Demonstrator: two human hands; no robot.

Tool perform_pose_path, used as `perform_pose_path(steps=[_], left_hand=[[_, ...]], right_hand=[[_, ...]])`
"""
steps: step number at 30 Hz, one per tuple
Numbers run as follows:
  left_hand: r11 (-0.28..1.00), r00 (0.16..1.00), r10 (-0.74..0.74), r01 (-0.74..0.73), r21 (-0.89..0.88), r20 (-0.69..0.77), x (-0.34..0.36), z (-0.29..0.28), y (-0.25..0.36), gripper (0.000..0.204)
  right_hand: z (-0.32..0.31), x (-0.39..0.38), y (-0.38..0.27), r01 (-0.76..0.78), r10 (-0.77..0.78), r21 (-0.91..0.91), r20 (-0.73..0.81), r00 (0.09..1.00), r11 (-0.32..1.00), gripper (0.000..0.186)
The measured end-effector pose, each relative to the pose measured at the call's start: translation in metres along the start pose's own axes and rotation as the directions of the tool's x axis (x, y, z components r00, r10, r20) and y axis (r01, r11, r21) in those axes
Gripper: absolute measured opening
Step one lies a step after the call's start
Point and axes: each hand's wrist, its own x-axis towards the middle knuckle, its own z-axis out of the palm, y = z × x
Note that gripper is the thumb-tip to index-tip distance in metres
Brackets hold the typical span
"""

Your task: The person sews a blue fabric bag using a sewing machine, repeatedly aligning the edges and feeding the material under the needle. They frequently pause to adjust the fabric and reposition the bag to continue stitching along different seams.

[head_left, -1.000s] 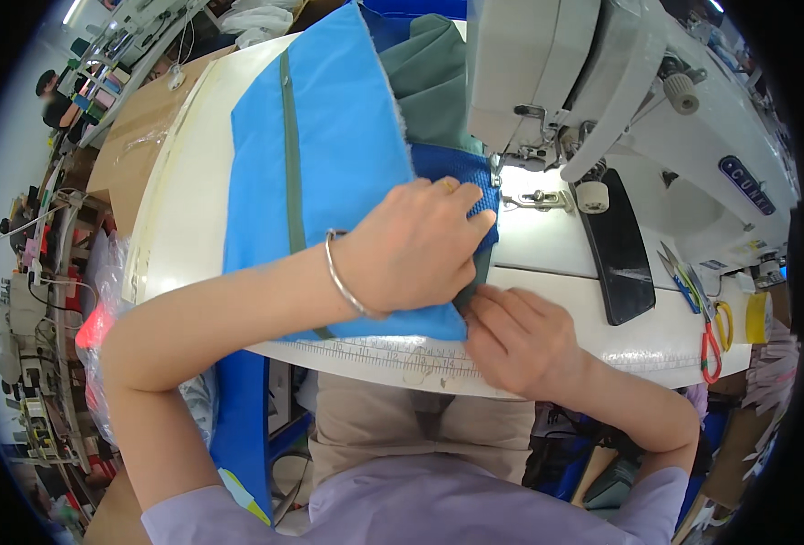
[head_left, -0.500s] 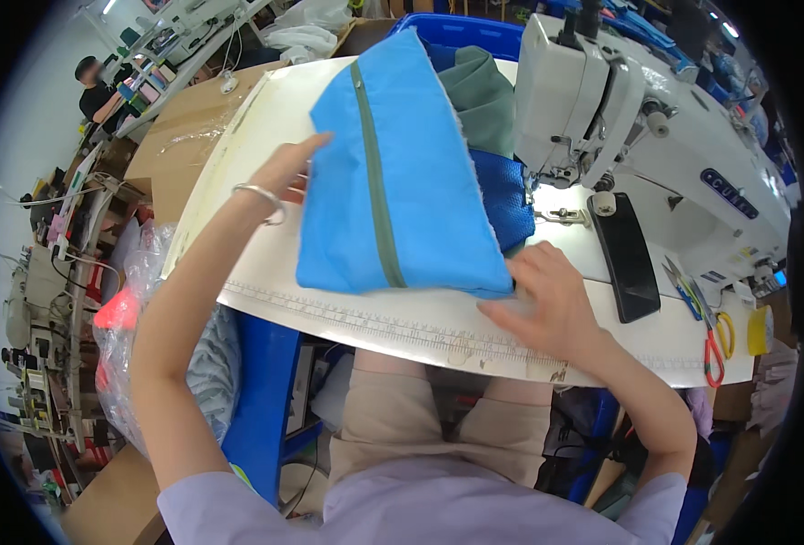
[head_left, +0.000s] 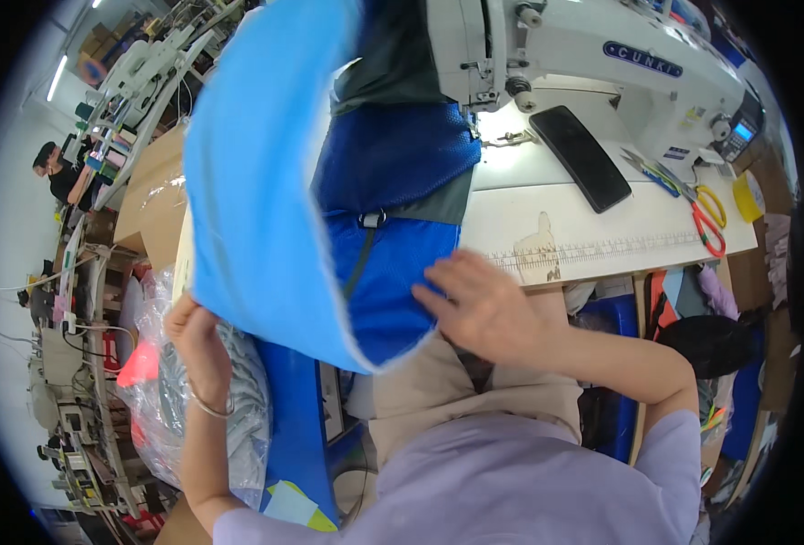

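Observation:
A light blue fabric panel (head_left: 256,182) is lifted and curved, its frayed edge blurred by motion. My left hand (head_left: 200,345), a bangle at its wrist, pinches the panel's lower left corner. Beneath and beside the panel lie a dark blue mesh piece (head_left: 393,154), a dark green piece (head_left: 393,64) and a bright blue piece (head_left: 402,272) with a dark strap and small buckle (head_left: 372,219). My right hand (head_left: 488,309) is at the bright blue piece's right edge, fingers stretched and thumb apart. The mesh reaches the sewing machine's needle area (head_left: 474,123).
The white sewing machine (head_left: 583,41) stands at the far right of the table (head_left: 502,209). A black phone (head_left: 583,159), scissors (head_left: 703,218) and a yellow tape roll (head_left: 748,197) lie right. A plastic-wrapped bundle (head_left: 238,400) and blue surface (head_left: 297,427) are at the left below the table.
The light blue panel has moved left and nearer, curling up and uncovering the mesh, strap and bright blue piece. My left hand has come down to its corner. The view has shifted.

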Motion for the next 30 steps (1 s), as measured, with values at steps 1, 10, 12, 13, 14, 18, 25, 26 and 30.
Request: perform_pose_path(steps=[1,10,12,13,14,18,25,26,30], left_hand=[[0.981,0.984,-0.163,0.154,-0.116,-0.068,-0.008,-0.004,-0.003,0.037],[0.762,0.525,0.492,-0.646,-0.053,0.694,0.043,0.161,0.139,0.018],[0.865,0.586,0.351,-0.502,-0.014,0.730,0.036,0.219,0.096,0.026],[0.873,0.618,0.263,-0.480,0.090,0.741,0.038,0.234,0.071,0.032],[0.838,0.649,0.187,-0.497,0.225,0.738,0.050,0.241,0.047,0.036],[0.668,0.805,0.013,-0.448,0.593,0.594,0.098,0.216,-0.026,0.053],[0.906,0.791,-0.182,-0.097,0.412,0.585,0.115,0.218,-0.020,0.047],[0.921,0.807,-0.251,0.028,0.389,0.535,0.120,0.217,-0.024,0.044],[0.890,0.903,-0.263,0.090,0.448,0.340,0.148,0.223,-0.059,0.034]], right_hand=[[0.009,-0.008,-0.010,0.060,-0.060,-0.064,0.003,0.998,0.996,0.041],[0.022,-0.023,-0.039,0.035,-0.038,-0.092,-0.032,0.999,0.995,0.030],[0.036,-0.042,-0.045,-0.015,0.014,-0.004,-0.117,0.993,1.000,0.031],[0.015,-0.037,-0.042,0.080,-0.072,-0.104,0.082,0.994,0.991,0.035],[0.005,-0.039,-0.040,0.058,-0.048,-0.135,0.075,0.996,0.989,0.035],[-0.011,-0.052,-0.033,-0.040,0.044,-0.099,0.029,0.999,0.994,0.038],[-0.007,-0.060,-0.027,-0.012,0.020,-0.128,0.065,0.998,0.992,0.035],[-0.007,-0.060,-0.026,-0.026,0.031,-0.096,0.056,0.998,0.995,0.034],[-0.004,-0.059,-0.028,-0.037,0.041,-0.088,0.039,0.998,0.995,0.033]])
